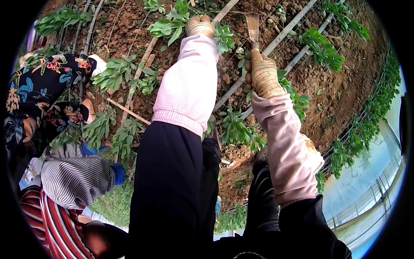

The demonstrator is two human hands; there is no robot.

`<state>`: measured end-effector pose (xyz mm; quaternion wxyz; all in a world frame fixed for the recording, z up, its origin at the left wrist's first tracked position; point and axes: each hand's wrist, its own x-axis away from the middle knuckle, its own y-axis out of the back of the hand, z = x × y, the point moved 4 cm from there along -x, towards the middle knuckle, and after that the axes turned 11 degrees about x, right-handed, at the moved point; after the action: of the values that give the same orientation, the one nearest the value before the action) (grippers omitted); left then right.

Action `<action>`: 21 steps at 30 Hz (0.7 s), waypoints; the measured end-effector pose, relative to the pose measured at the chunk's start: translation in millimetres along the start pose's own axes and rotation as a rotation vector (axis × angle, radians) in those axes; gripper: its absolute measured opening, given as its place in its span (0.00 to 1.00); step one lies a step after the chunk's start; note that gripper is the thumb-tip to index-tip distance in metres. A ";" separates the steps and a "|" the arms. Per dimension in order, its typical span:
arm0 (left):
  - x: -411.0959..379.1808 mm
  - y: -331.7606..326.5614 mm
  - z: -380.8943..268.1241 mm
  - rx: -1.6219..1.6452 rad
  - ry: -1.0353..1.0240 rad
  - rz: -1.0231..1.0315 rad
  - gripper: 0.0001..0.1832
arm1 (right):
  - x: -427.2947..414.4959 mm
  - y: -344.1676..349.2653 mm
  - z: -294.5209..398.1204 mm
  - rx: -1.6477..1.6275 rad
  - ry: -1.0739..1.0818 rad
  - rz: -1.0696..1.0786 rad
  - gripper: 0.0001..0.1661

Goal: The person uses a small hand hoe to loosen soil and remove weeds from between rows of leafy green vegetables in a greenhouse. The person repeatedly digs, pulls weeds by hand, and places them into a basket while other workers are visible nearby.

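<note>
My left hand (201,26), in a tan ribbed work glove and a pink checked sleeve cover, is closed around a leafy green plant (169,26). Leaves stick out on both sides of it; the fingertips are hidden. In my right hand (266,75), gloved the same way, is a flat-bladed scraper (253,26). Its short handle runs into my fist, and the worn metal blade points away from me over reddish-brown soil (237,39). A small leafy shoot (241,53) grows beside the handle.
Pale bamboo poles (292,24) cross the bed, with leafy plants (323,48) along them. A thin stick (129,111) slants near my left knee. At left crouches a co-worker in flowered trousers (48,77) and a striped sleeve cover (76,178). Plastic sheeting (362,184) borders the right.
</note>
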<state>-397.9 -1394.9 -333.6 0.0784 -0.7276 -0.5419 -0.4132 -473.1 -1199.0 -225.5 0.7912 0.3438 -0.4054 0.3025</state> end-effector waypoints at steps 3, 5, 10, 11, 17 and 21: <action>-3.1 18.3 -1.0 0.139 -0.029 -0.051 0.19 | 30.9 6.7 -10.6 0.315 0.023 0.082 0.26; -8.3 29.6 8.3 0.365 -0.040 -0.078 0.14 | 34.5 14.0 -11.3 0.468 0.024 0.115 0.27; 14.1 43.6 22.8 0.657 -0.074 -0.051 0.11 | 32.4 37.6 34.9 0.923 0.444 -0.093 0.24; 20.0 53.4 29.3 0.685 -0.060 -0.068 0.11 | 30.2 35.1 45.8 0.950 0.453 -0.043 0.25; 71.8 73.5 47.1 0.514 -0.137 -0.122 0.14 | -5.2 50.3 41.1 0.802 0.353 -0.090 0.28; 118.7 80.9 47.2 0.718 -0.151 -0.004 0.16 | -2.0 34.5 31.4 0.336 -0.098 -0.022 0.24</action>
<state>-296.1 -1314.8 -255.7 0.2880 -0.6810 -0.6581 -0.1420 -513.8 -1204.1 -203.2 0.7051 0.4899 -0.3834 0.3403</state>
